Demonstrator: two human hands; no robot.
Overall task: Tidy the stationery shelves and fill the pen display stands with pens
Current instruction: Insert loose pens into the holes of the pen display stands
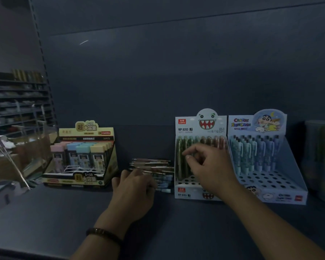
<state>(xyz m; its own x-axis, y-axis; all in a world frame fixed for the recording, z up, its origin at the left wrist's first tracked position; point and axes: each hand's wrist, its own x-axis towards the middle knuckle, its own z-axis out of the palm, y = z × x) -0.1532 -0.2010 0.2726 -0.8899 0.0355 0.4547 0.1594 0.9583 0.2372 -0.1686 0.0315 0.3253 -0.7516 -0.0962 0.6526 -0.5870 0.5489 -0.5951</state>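
A pile of loose pens (154,167) lies on the dark shelf between two display boxes. My left hand (134,186) lies over the near end of the pile with its fingers curled round some pens. The white monster-face pen stand (186,192) holds a back row of pens and has several bare holes in front. My right hand (206,166) hovers inside this stand, thumb and forefinger pinching a green pen (179,160) at its left side. The blue cartoon pen stand (293,166) to the right is filled at the back, with several bare holes in front.
A yellow box of pencil-lead cases (83,156) stands at the left of the shelf (54,212). A dim clear container (321,158) sits at the far right. Further shelving with stock (17,102) and cardboard boxes (6,162) lie beyond the left edge.
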